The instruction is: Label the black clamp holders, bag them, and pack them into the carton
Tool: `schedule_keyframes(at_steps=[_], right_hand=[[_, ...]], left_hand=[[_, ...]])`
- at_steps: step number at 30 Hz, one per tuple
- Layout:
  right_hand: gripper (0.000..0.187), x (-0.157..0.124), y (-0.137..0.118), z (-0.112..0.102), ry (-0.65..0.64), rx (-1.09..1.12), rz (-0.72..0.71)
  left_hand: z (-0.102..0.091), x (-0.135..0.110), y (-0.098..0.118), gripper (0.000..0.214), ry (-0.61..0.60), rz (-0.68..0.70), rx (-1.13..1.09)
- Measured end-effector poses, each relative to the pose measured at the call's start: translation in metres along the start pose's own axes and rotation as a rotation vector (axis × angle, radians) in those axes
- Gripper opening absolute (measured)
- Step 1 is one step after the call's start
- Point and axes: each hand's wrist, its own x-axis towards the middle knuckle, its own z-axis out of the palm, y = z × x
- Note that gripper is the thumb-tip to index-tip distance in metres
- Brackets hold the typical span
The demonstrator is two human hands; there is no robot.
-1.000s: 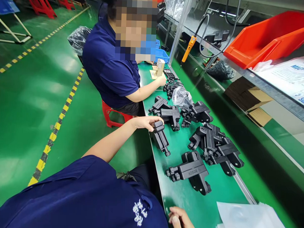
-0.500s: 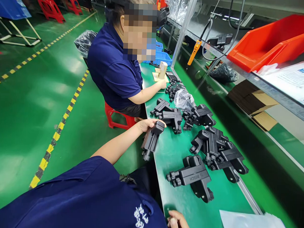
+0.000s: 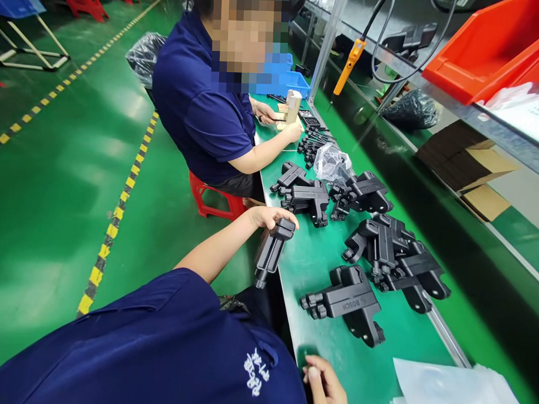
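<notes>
My left hand (image 3: 273, 217) grips the top end of a black plastic clamp-like mount (image 3: 270, 252), holding it upright at the bench edge with its knob end down. A long slot and ridged strip show on its near side. My right hand (image 3: 327, 384) rests low at the bench's near edge, fingers loosely curled in with the thumb against them and nothing visible in them. Between my hands on the green bench (image 3: 311, 268) lies a similar mount marked BOSCH (image 3: 345, 305). More such mounts lie in a pile (image 3: 395, 262) beyond it.
A co-worker (image 3: 206, 105) sits farther along, hands at a pale block fixture (image 3: 293, 105). Several mounts (image 3: 307, 197) and a clear bag (image 3: 333, 163) lie between us. An orange screwdriver (image 3: 349, 66) hangs overhead. White sheets (image 3: 448, 388) lie at the near right; a red bin (image 3: 487, 56) sits on the shelf.
My view has shifted slightly. The mount in my left hand has turned a little, showing its slotted side more squarely. The co-worker's other hand has come into view by the fixture.
</notes>
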Motion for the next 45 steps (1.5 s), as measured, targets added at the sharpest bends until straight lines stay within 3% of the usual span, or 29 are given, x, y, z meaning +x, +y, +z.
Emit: schedule_keyframes(at_steps=[8, 18, 26, 30, 37, 45], right_hand=[[0.028, 0.001, -0.007, -0.005, -0.041, -0.037, -0.105], [0.029, -0.002, -0.013, -0.005, -0.033, -0.074, -0.096], [0.037, 0.002, 0.022, -0.007, -0.029, -0.032, -0.016], [0.041, 0.003, 0.026, -0.008, -0.042, -0.034, 0.043], [0.043, 0.004, 0.004, -0.007, -0.067, -0.077, 0.002], [0.045, 0.004, 0.003, -0.007, -0.076, -0.068, 0.004]], left_hand=[[0.019, 0.004, 0.020, 0.070, -0.144, -0.074, 0.094], [0.040, 0.003, 0.045, 0.071, -0.263, -0.045, 0.258], [0.046, 0.003, 0.052, 0.073, -0.306, -0.040, 0.268], [0.051, 0.003, 0.051, 0.071, -0.268, -0.052, 0.223], [0.058, 0.006, 0.049, 0.070, -0.199, -0.086, 0.147], [0.058, 0.009, 0.048, 0.071, -0.138, -0.106, 0.100]])
